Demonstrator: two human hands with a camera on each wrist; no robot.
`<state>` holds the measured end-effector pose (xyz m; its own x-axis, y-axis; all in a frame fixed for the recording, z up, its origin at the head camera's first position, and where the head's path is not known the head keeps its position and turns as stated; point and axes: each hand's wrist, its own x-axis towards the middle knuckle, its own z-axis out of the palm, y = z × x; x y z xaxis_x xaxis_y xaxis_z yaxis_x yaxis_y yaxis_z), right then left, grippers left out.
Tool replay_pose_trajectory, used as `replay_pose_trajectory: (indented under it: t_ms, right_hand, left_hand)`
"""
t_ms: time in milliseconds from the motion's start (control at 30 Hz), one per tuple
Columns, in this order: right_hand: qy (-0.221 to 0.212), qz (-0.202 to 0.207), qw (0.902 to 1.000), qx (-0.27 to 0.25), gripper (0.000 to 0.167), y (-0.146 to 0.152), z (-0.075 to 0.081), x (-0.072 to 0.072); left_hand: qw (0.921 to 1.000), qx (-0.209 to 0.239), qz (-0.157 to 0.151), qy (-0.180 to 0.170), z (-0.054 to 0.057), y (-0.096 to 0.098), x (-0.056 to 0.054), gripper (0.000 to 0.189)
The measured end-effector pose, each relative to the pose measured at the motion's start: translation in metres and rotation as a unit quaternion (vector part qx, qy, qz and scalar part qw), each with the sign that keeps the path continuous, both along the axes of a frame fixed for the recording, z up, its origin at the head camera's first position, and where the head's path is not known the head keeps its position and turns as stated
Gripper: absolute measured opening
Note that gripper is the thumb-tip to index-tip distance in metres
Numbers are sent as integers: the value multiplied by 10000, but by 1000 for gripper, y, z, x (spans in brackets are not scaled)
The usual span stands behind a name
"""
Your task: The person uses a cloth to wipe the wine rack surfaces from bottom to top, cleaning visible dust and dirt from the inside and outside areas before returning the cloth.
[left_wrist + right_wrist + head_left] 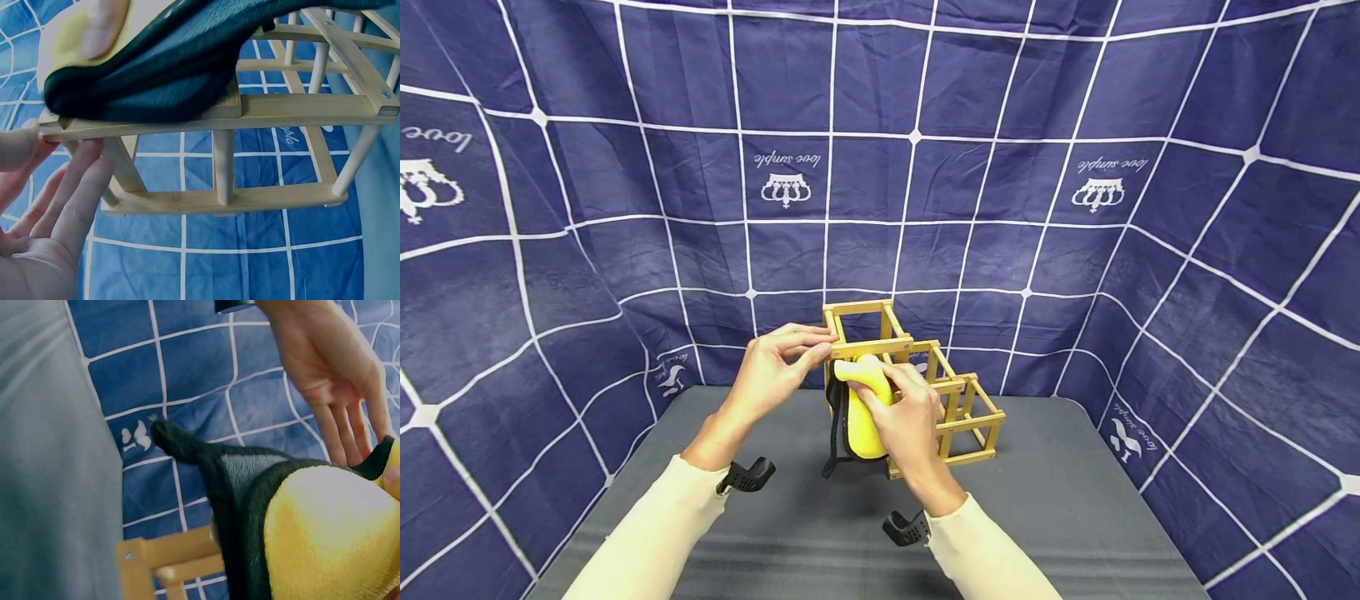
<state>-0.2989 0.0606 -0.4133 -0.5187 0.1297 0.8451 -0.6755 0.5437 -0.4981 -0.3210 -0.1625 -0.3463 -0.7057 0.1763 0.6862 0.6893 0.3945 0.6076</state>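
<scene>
My right hand (908, 412) grips a soft yellow item with black edging (867, 429), its fuzzy yellow face toward me. In the right wrist view a thin black tip sticks out from the edge of the yellow item (325, 531); its exact kind does not show. It is held upright against the front of a stepped wooden rack (880, 345). My left hand (778, 367) pinches the rack's top left corner. In the left wrist view the left hand (56, 206) has fingers below the top rail, and the item's dark folded side overlaps that rail.
Rack steps (970, 417) descend to the right on a grey tabletop (1022, 500). A blue cloth with white grid lines (880, 183) hangs behind and on both sides. Black wrist mounts (748, 475) protrude from both sleeves.
</scene>
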Motion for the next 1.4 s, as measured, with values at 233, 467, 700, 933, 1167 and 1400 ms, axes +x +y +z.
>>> replay_pose_trajectory:
  t_ms: [233, 467, 700, 933, 1167, 1400]
  right_hand:
    - [-317, 95, 9994, 131, 38, -19, 11, -9]
    - [-976, 8, 9923, 758, 32, -23, 11, -11]
    - [-1194, -148, 9877, 994, 32, -26, 12, -8]
    - [-1006, -55, 9937, 490, 30, -28, 8, -8]
    - [-602, -240, 9970, 424, 35, -14, 8, 2]
    - [353, -611, 9975, 18, 32, 26, 8, 12]
  left_hand:
    - [9999, -83, 110, -51, 2, -3, 3, 18]
    - [9998, -131, 121, -3, 3, -2, 3, 18]
    - [9999, -93, 60, -94, 0, -1, 3, 20]
    - [9992, -294, 218, -166, -4, -2, 6, 22]
    - [9986, -361, 262, -269, 0, -2, 6, 23]
    - [9996, -59, 254, -131, 0, 3, 5, 20]
